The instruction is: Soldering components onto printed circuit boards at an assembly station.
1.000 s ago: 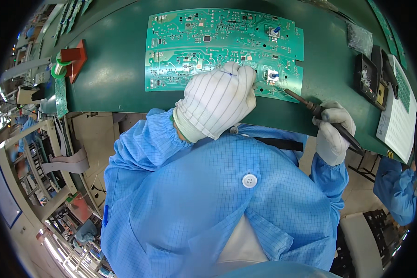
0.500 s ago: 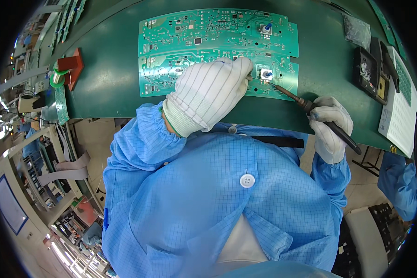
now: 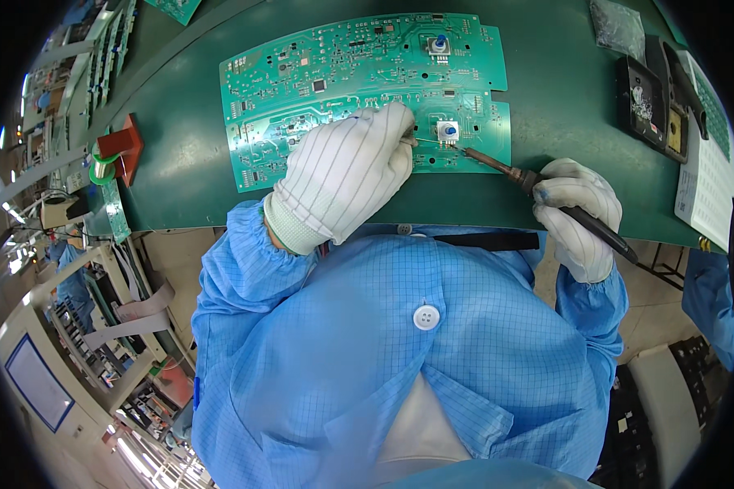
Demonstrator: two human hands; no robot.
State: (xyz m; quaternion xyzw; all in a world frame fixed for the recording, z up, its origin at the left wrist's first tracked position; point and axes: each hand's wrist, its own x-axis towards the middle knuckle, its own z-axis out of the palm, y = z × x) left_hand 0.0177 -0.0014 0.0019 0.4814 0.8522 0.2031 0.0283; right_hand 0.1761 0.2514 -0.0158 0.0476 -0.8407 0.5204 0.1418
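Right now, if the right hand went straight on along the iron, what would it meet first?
The right hand, soldering iron leading, would likely meet the blue-knobbed component at its lower edge; depth is unclear.

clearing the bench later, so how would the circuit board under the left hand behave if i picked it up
The circuit board looks thin and flat, so it is probably fairly stiff and light for its size. It is likely fragile, given the many small parts mounted on its face. The blue-topped component seems to stand up from it and might snag.
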